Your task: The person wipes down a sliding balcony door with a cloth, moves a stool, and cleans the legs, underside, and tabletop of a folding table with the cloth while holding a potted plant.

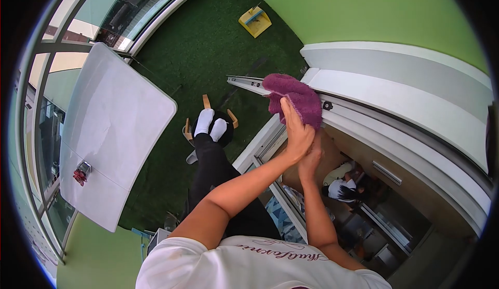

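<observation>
My left hand (298,136) holds a purple cloth (297,96) with its fingers laid along it, against the white window frame (358,113). Just below, and partly behind it, is my right hand (311,159); its wrist shows, but its fingers are mostly hidden. The cloth hangs over the top of the frame and bunches near a small black fitting (327,105). Past the cloth, a metal track (244,83) sticks out over the green floor.
My white-socked feet (204,122) are on a dark stool (226,136) with wooden legs. Slippers (192,157) lie beside it. A white table (117,117) bears a small plant pot (82,171). A yellow dustpan (255,22) stands farther off. Another person (343,189) is inside, below the frame.
</observation>
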The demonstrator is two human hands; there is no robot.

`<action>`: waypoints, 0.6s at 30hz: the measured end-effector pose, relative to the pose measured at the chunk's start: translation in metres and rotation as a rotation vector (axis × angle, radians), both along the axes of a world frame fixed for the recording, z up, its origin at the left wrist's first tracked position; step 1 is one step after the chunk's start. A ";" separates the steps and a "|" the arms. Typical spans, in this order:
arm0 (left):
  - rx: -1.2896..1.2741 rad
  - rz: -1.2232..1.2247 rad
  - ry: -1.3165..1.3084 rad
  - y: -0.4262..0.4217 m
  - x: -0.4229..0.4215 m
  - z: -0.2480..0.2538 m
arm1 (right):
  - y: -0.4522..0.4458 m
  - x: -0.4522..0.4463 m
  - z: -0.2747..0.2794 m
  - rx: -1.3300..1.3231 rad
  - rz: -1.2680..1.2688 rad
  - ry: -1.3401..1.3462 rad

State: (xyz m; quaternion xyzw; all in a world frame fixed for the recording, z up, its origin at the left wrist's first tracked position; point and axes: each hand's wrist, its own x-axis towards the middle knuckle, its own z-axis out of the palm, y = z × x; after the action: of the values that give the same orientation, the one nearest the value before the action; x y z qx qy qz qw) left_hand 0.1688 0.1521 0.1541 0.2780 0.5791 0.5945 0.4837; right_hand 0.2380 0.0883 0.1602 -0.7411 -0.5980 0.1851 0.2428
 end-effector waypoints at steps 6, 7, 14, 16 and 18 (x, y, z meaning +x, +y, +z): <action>0.374 0.046 0.082 0.011 -0.021 0.106 | -0.016 0.026 -0.021 -0.033 0.071 -0.154; 0.478 0.010 0.110 0.014 -0.024 0.108 | -0.015 0.025 -0.018 -0.026 0.069 -0.131; 0.530 -0.063 -0.129 0.014 -0.003 0.014 | -0.019 0.029 -0.013 -0.063 0.089 -0.119; 0.517 -0.177 -0.051 0.007 0.003 -0.031 | -0.012 0.023 -0.007 -0.179 0.125 -0.224; 0.442 -0.113 -0.009 0.002 0.013 -0.070 | 0.007 -0.010 0.015 -0.050 -0.017 0.016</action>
State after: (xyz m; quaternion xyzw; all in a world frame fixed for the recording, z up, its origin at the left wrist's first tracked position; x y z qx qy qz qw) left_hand 0.1818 0.1543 0.0840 0.4064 0.4161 0.6802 0.4462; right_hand 0.2276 0.0952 0.1757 -0.7506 -0.5847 0.2040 0.2305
